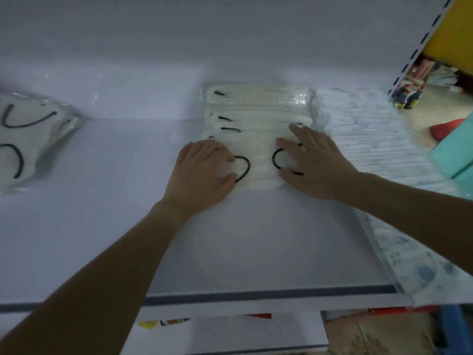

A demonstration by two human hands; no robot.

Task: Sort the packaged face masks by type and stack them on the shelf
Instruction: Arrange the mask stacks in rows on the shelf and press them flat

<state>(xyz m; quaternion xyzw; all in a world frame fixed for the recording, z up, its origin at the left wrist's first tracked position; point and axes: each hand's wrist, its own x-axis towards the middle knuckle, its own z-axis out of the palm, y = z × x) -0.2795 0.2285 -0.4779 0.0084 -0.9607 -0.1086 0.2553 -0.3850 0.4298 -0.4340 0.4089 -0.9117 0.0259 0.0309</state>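
A row of cream face masks with black ear loops [258, 124], in clear packaging, lies on the white shelf [102, 226] at its middle, reaching back to the rear wall. My left hand [202, 175] rests flat on the left end of the nearest mask. My right hand [311, 162] presses flat on its right end, fingers spread. Another pack of cream masks with black loops [28, 139] lies at the far left of the shelf. A long row of white patterned masks [378, 155] runs along the shelf's right side.
The shelf's front edge has a grey strip [256, 294]. A perforated white upright [422, 42] stands at the back right, with a teal box [458, 155] and a yellow wall beyond it. Lower shelves and cardboard show below.
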